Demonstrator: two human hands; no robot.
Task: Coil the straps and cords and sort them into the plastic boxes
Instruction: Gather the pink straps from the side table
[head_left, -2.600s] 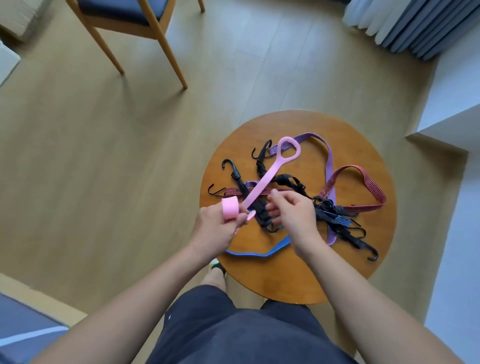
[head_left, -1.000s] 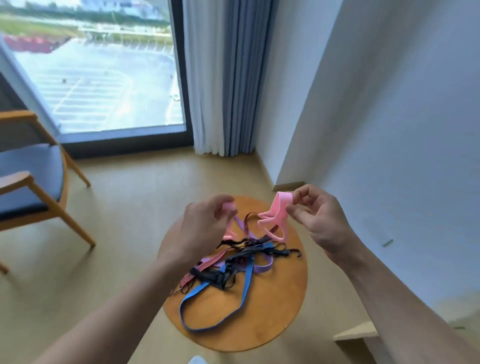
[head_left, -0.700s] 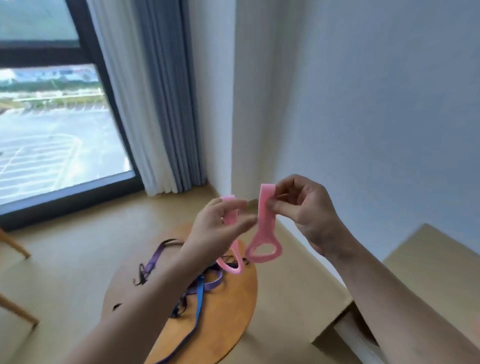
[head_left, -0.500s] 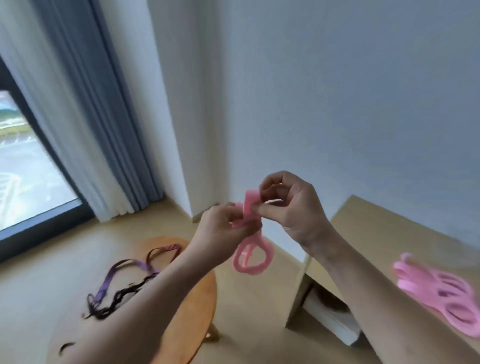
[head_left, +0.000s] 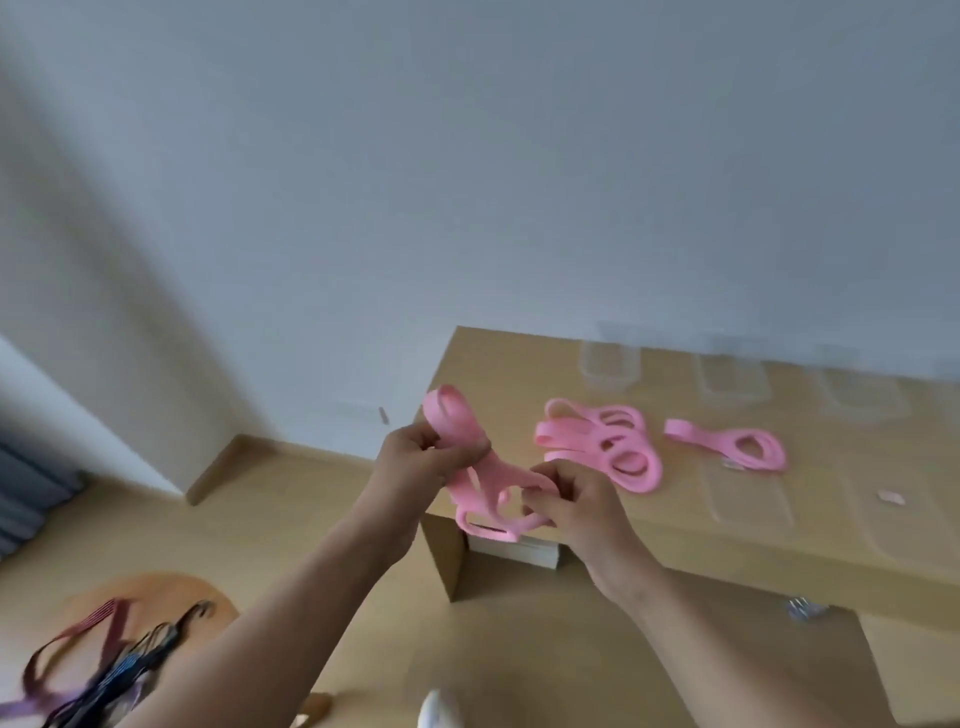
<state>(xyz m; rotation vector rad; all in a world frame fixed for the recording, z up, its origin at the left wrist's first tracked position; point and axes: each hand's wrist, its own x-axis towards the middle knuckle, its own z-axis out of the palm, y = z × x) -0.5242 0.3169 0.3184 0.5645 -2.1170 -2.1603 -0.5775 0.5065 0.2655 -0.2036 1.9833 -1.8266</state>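
A folded pink strap (head_left: 470, 470) hangs in the air at the left end of a wooden desk (head_left: 498, 364). My left hand (head_left: 415, 462) grips its upper folded part, and my right hand (head_left: 569, 499) pinches its lower loops. On the desk lie a pile of pink straps (head_left: 602, 444) and another pink strap (head_left: 732, 447) to its right. Several clear plastic boxes stand on the desk, among them one at the back (head_left: 610, 366), one beside it (head_left: 732, 382) and one nearer the front (head_left: 748, 499). The view is blurred.
A round wooden table (head_left: 171, 587) at the lower left carries a tangle of red, black, blue and purple cords (head_left: 98, 670). A white wall rises behind the desk. A curtain edge (head_left: 26, 493) shows at the far left. Wooden floor lies below.
The view has swung right from the round table to the desk. Both hands carried the pink strap along and folded it together; the desk with boxes and pink straps has come into view.
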